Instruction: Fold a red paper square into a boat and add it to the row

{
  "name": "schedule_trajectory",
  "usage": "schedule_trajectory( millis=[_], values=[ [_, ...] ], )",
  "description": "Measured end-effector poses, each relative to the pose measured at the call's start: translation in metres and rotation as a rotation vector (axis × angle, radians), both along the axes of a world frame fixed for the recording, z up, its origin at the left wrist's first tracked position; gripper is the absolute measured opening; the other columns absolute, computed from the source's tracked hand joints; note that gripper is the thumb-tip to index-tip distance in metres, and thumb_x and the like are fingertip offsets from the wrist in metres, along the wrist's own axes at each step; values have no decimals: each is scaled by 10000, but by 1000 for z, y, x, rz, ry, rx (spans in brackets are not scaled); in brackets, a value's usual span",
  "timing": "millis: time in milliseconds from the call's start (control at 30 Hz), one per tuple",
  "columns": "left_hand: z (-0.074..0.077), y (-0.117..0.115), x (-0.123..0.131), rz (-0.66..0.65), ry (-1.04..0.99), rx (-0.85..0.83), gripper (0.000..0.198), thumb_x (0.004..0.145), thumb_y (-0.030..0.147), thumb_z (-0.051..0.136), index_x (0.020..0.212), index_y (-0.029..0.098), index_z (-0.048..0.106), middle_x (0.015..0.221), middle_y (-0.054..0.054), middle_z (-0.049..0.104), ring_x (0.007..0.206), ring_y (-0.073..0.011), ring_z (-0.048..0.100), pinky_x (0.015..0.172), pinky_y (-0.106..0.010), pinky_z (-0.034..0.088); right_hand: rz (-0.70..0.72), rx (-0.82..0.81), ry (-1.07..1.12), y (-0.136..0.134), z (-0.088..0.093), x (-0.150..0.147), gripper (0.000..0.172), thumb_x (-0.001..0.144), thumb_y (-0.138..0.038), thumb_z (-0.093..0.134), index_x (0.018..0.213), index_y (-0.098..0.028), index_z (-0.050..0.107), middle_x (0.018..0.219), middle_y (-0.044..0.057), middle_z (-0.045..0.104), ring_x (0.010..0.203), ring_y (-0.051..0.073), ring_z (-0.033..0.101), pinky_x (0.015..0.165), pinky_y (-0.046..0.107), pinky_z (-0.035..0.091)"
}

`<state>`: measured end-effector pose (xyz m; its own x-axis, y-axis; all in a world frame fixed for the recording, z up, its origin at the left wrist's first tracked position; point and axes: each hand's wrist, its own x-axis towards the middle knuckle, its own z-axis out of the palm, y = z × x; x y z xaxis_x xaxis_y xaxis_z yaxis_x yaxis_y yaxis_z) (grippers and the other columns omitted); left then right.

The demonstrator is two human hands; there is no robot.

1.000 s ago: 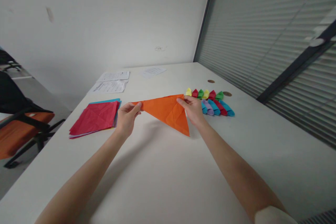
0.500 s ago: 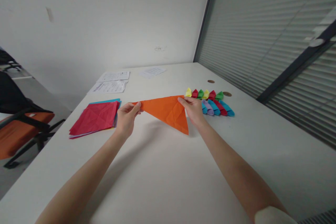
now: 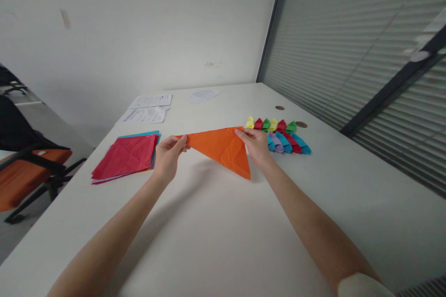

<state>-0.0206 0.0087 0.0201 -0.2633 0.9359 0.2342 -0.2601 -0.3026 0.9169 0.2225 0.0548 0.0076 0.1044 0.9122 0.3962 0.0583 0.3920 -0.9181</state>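
An orange sheet of paper (image 3: 223, 148), creased and folded into a triangle, is stretched between my hands above the white table (image 3: 216, 232). My left hand (image 3: 168, 155) pinches its narrow left corner between thumb and fingers. At the upper right corner my right hand (image 3: 257, 145) grips it, thumb in front. The wide end hangs down to a point at the right. Beyond my right hand lie folded paper pieces (image 3: 287, 141) in several colours, set in two rows. To the left of my left hand lies a stack of coloured sheets (image 3: 127, 158), red on top.
Printed papers (image 3: 146, 113) lie at the back left, with another printed sheet (image 3: 204, 95) near the wall. Two round brown discs (image 3: 301, 124) are on the right side of the table. A blinds-covered window (image 3: 348, 46) borders the right. An orange-seated chair (image 3: 35, 171) stands left.
Almost nothing differs. My right hand has shifted very slightly left along the orange paper's top edge; both hands keep their hold.
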Motion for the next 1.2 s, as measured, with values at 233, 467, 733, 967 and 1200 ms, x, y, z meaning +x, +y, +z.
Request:
schedule_trajectory(
  millis=[233,467,733,967,1200],
  values=[
    [-1,-1,-2,20,39,45,261,633,369,824,632,161,666,586,-8,637,554,-107,587,557,-238,414,-25,5,8,1,0,1,324,691,-503,743,627,-191,680,585,-23,548,588,123,488,568,263,395],
    [0,-1,-1,41,47,91,273,617,365,838,623,159,659,596,-8,648,539,-101,580,551,-239,418,-28,-12,49,-2,5,-1,329,649,-500,768,615,-185,682,577,-26,555,576,115,479,557,259,389],
    [0,-2,-1,46,69,83,271,635,385,820,629,160,670,591,-14,642,548,-106,584,561,-244,434,-27,-28,74,-4,8,-1,319,623,-496,786,626,-191,692,592,-21,583,585,122,504,567,266,407],
    [0,-2,-1,45,61,90,244,629,367,820,700,162,709,615,-11,649,544,-103,577,553,-243,430,-30,12,113,2,2,0,251,642,-431,791,661,-193,715,626,-19,619,591,114,519,581,260,416],
    [0,-2,-3,48,80,101,225,643,359,814,655,163,703,585,-12,632,551,-100,552,553,-240,426,-37,31,137,5,-2,0,274,644,-461,792,705,-201,732,706,8,681,661,147,590,658,293,475]
  ],
)
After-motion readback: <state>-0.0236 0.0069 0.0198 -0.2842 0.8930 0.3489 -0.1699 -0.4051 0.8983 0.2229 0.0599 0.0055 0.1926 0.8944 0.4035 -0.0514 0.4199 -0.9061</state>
